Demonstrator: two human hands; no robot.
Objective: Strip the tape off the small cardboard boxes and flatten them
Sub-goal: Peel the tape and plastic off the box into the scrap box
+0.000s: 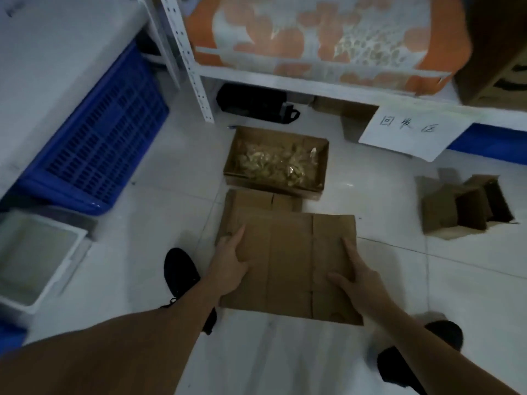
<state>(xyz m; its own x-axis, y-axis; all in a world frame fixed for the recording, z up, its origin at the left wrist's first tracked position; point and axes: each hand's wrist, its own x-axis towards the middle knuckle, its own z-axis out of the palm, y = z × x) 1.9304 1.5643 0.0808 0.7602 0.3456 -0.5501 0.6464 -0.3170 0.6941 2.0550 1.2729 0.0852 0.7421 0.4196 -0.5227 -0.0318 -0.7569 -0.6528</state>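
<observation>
A flattened cardboard box (288, 263) lies on the white tiled floor on top of another flat piece (256, 201). My left hand (228, 260) presses on its left edge with the fingers straight. On the sheet's right part rests my right hand (356, 276), fingers straight and thumb spread. Beyond the flat pieces stands an open cardboard box (275, 161) holding crumpled clear tape. An unflattened small box (467, 208) with its flaps open lies on the floor to the right.
A white metal shelf (196, 67) stands ahead, with an orange patterned carton (328, 38) on it and a paper sign (410, 135) hanging down. A blue crate (97, 149) leans at the left, a white bin (37, 258) below it. My black shoes (182, 275) flank the cardboard.
</observation>
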